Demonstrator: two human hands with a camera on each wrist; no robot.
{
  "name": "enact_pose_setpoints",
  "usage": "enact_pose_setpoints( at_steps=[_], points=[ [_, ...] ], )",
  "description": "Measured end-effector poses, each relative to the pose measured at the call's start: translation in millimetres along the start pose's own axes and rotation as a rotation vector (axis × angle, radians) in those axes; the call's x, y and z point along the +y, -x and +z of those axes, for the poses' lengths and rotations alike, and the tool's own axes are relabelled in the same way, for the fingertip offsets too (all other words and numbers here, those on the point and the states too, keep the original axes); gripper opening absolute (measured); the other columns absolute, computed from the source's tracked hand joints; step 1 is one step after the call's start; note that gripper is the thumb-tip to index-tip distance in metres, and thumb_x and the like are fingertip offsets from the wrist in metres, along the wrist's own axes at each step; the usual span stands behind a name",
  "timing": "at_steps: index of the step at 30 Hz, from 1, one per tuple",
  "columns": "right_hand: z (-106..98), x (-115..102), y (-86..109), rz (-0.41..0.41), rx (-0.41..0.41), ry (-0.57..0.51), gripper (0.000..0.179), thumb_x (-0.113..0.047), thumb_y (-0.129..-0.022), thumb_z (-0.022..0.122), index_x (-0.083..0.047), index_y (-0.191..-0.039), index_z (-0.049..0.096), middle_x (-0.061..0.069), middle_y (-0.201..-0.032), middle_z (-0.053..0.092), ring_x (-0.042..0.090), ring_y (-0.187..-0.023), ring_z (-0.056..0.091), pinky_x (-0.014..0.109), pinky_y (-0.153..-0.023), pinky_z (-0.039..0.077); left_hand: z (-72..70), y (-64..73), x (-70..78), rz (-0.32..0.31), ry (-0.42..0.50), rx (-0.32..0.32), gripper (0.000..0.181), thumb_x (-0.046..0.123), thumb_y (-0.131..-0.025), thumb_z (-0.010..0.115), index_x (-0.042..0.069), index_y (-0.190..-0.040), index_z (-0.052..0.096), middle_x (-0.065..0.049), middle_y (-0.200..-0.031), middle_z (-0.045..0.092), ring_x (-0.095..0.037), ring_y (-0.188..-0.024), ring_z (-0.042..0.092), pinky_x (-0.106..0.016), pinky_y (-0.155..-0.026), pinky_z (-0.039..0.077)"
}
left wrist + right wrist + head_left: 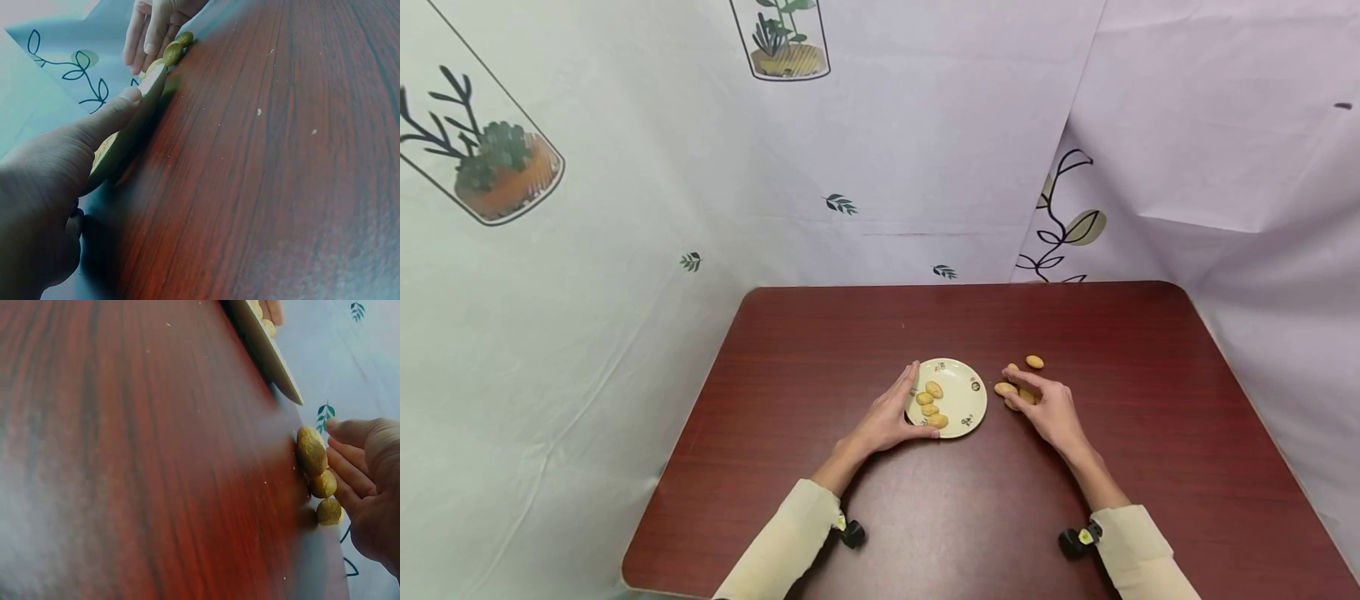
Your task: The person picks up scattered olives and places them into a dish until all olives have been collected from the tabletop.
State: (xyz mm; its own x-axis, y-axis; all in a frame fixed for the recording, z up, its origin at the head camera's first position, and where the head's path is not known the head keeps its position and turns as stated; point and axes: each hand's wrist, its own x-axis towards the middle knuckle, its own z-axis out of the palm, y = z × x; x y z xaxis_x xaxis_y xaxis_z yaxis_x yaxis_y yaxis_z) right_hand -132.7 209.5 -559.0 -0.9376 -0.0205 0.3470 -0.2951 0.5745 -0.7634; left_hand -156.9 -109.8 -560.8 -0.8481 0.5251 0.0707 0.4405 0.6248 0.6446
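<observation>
Left hand grips the plate near ten and six o'clock; right hand, fingers parted, brackets oval pieces at its three o'clock. Pieces: probably light, firm; best pinched mid-body.

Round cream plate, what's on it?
Four small oval yellow pieces lie on the cream plate, toward its left. The left hand covers part of the plate; anything beneath can't be seen.
</observation>
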Motion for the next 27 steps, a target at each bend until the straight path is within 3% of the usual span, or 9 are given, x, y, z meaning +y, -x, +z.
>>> enact_pose_setpoints(
  at_steps=[6, 12, 16, 20, 27],
  points=[
    [1, 3, 2.0, 0.030, -0.018, 0.043, 0.035, -0.004, -0.088, 0.087, -0.008, -0.122, 0.081, 0.011, -0.118, 0.079, 0.032, -0.111, 0.073, 0.011, -0.084, 0.044, 0.7, -0.9, -0.8, 0.006, 0.003, 0.004, 0.129, 0.051, -0.081, 0.092, 0.005, -0.171, 0.013, -0.018, -0.175, 0.019, -0.026, -0.162, 0.017, -0.050, -0.125, 0.028],
    [-1, 2, -1.7, 0.057, -0.057, 0.080, 0.033, -0.006, -0.089, 0.087, -0.007, -0.122, 0.081, 0.013, -0.117, 0.079, 0.030, -0.102, 0.074, 0.038, -0.084, 0.053, 0.3, -0.5, -0.2, 0.009, -0.003, 0.003, 0.129, 0.051, -0.081, 0.092, 0.004, -0.171, 0.012, -0.017, -0.175, 0.019, -0.024, -0.162, 0.016, -0.048, -0.126, 0.027],
    [-2, 0, -4.4, 0.112, -0.092, 0.082, 0.031, -0.009, -0.092, 0.085, -0.007, -0.122, 0.081, 0.013, -0.115, 0.079, 0.028, -0.099, 0.075, 0.045, -0.085, 0.054, 0.1, -0.2, 0.2, 0.015, -0.001, 0.005, 0.129, 0.050, -0.081, 0.093, 0.004, -0.171, 0.012, -0.018, -0.175, 0.019, -0.026, -0.162, 0.017, -0.049, -0.126, 0.028],
    [-3, -2, -7.0, 0.160, -0.116, 0.063, 0.030, -0.009, -0.094, 0.083, -0.005, -0.124, 0.080, 0.014, -0.115, 0.079, 0.030, -0.102, 0.077, 0.041, -0.085, 0.057, -0.4, -0.1, 0.9, 0.018, 0.000, 0.008, 0.128, 0.049, -0.081, 0.093, 0.003, -0.170, 0.013, -0.019, -0.175, 0.020, -0.028, -0.162, 0.018, -0.051, -0.125, 0.028],
    [-3, -8, -11.0, 0.224, -0.117, 0.009, 0.030, -0.009, -0.094, 0.082, -0.001, -0.122, 0.079, 0.016, -0.112, 0.079, 0.032, -0.104, 0.077, 0.012, -0.076, 0.051, -0.1, -0.4, 0.6, -0.002, -0.016, -0.007, 0.129, 0.051, -0.082, 0.092, 0.005, -0.171, 0.011, -0.016, -0.176, 0.018, -0.024, -0.162, 0.016, -0.047, -0.126, 0.026]
  ],
)
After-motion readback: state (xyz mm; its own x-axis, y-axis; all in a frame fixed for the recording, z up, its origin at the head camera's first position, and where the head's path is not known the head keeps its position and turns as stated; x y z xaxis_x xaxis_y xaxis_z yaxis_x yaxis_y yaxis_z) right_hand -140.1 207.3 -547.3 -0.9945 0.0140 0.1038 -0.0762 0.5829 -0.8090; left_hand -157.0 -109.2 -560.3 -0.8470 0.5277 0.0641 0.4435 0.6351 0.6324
